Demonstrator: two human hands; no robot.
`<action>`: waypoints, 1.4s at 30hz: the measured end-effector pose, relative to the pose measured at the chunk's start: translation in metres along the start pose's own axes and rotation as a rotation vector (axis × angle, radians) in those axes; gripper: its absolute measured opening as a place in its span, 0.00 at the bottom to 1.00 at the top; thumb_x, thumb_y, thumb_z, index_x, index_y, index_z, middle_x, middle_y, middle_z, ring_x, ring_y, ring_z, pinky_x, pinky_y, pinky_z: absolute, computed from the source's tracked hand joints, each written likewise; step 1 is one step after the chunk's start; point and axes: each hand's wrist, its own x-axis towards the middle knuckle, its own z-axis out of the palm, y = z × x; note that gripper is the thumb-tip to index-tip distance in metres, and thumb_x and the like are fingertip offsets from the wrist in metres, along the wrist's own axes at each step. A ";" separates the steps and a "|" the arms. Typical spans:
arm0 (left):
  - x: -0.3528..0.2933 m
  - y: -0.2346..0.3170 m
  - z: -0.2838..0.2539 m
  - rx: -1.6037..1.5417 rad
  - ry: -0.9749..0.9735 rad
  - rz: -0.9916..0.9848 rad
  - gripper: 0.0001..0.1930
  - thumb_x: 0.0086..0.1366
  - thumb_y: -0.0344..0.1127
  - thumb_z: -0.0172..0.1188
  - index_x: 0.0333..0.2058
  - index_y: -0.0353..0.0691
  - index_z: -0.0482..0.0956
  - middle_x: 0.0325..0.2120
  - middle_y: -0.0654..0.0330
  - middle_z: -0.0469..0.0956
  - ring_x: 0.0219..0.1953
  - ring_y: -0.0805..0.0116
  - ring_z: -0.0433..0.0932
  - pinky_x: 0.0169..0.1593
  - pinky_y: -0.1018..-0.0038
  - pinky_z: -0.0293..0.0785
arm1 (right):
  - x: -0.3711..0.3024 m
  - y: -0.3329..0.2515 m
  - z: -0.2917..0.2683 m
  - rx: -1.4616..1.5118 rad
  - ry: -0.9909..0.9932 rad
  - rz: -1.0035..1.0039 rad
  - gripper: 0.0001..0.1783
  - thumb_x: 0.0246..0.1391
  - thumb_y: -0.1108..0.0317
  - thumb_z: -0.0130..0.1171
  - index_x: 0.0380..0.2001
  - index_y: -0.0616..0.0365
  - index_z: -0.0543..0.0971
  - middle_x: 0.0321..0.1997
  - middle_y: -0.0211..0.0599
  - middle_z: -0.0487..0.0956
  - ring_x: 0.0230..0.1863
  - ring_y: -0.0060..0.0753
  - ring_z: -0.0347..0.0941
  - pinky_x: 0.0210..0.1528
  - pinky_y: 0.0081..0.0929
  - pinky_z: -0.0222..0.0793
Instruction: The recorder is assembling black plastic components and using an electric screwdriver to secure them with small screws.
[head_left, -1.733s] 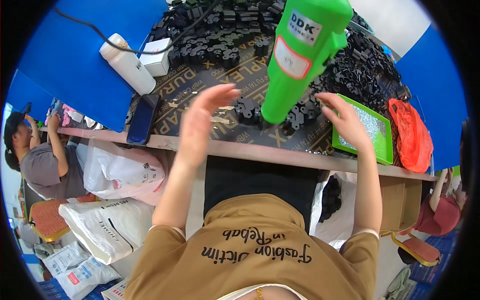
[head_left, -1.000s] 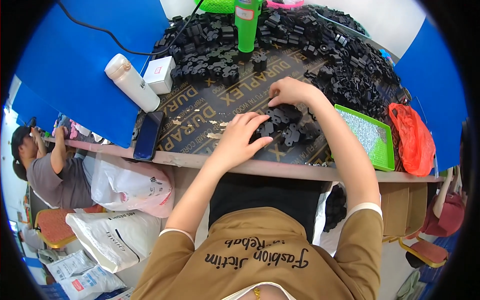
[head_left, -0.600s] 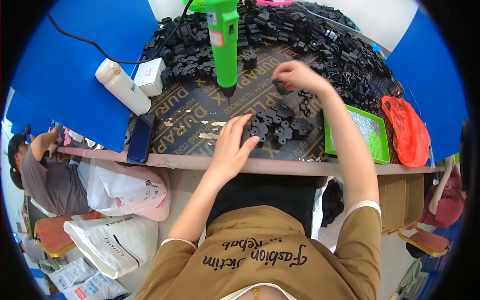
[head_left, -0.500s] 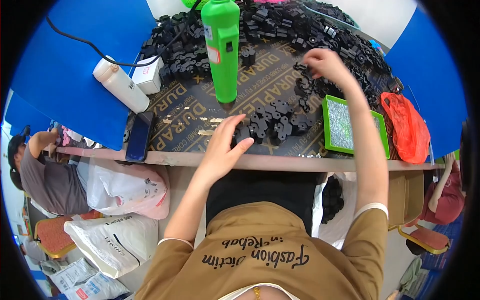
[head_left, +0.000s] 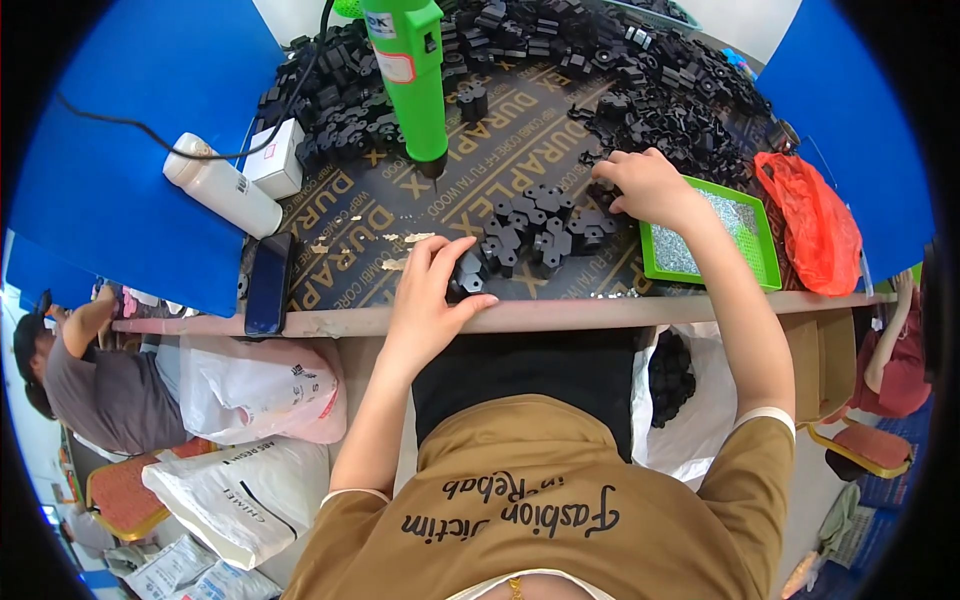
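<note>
My left hand [head_left: 425, 295] rests at the table's near edge, its thumb and fingers curved round a black plastic part [head_left: 468, 277]. Just right of it stands a cluster of similar black parts [head_left: 545, 225] with small holes in their faces. My right hand [head_left: 650, 190] is beyond that cluster's right end, fingertips bent down and drawn together; anything between them is too small or hidden to name. Beside that hand lies a green tray [head_left: 765, 250] of small silvery pieces, partly covered by my forearm. A green electric screwdriver [head_left: 412, 95] hangs upright over the table, bit pointing down.
Heaps of black parts [head_left: 540, 40] cover the far side, with thinner loose pieces [head_left: 660, 125] at right. At left are a white bottle [head_left: 225, 185], a white box [head_left: 275, 160] and a phone [head_left: 268, 285]. A red plastic bag [head_left: 810, 230] lies right. Blue panels [head_left: 150, 210] flank the table.
My right hand has come back from the loose black pieces toward the cluster and tray. The left hand stays round its part. The view has shifted, and the screwdriver appears higher and farther left.
</note>
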 end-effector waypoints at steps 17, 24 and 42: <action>-0.003 -0.004 -0.009 0.001 -0.016 -0.025 0.32 0.41 0.34 0.72 0.49 0.40 0.73 0.46 0.54 0.72 0.52 0.52 0.66 0.55 0.64 0.63 | 0.003 0.009 -0.009 0.319 0.141 -0.028 0.22 0.45 0.69 0.63 0.46 0.60 0.73 0.44 0.39 0.75 0.46 0.46 0.72 0.48 0.35 0.68; 0.000 0.011 -0.009 -0.085 -0.036 -0.129 0.27 0.44 0.31 0.71 0.45 0.37 0.73 0.38 0.57 0.71 0.43 0.60 0.69 0.41 0.73 0.71 | -0.054 -0.052 0.013 0.465 0.213 0.049 0.24 0.45 0.74 0.61 0.48 0.60 0.72 0.47 0.46 0.74 0.49 0.50 0.70 0.50 0.37 0.67; -0.007 -0.001 -0.035 0.153 0.335 -0.048 0.22 0.47 0.26 0.68 0.44 0.36 0.76 0.38 0.56 0.77 0.39 0.59 0.73 0.41 0.70 0.71 | -0.056 -0.096 -0.001 0.381 0.325 0.071 0.16 0.47 0.61 0.63 0.36 0.60 0.76 0.33 0.41 0.76 0.39 0.46 0.72 0.43 0.38 0.66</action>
